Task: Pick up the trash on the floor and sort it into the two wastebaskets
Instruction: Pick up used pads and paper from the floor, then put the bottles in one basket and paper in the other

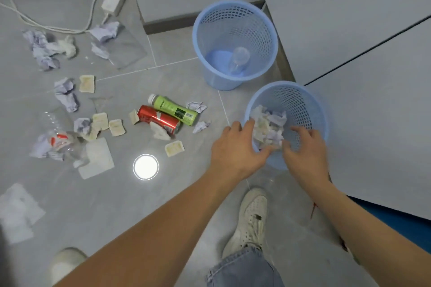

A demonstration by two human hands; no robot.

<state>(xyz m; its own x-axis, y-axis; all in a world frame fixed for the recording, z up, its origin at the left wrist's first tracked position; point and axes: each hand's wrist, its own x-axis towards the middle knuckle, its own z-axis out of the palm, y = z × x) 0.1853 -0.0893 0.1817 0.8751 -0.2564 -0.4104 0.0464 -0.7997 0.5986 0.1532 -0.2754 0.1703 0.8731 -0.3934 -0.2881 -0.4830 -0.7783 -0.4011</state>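
Paper is what you have between your hands right now: a loose wad of crumpled paper and wrappers (268,127) sits over the mouth of the near wastebasket (310,102). Your left hand (235,147) and right hand (305,147) cup it from either side, fingers loosely curled against it; whether they are holding it or letting it go is hard to tell. Such a wad is light and soft, so it likely sheds scraps unless you keep it low inside the rim.

On the floor, the red can (158,119) and the green bottle (175,109) lie touching side by side. Both are rigid, smooth and round, so they probably roll; take each across the middle of its body. They probably belong in the far wastebasket (233,23), which already holds a clear bottle (238,59).

Crumpled paper balls (65,94) and small flat trays (173,148) are scattered to the left. Pinch the balls anywhere, but lift the trays by an edge, since they lie flat on the tile.
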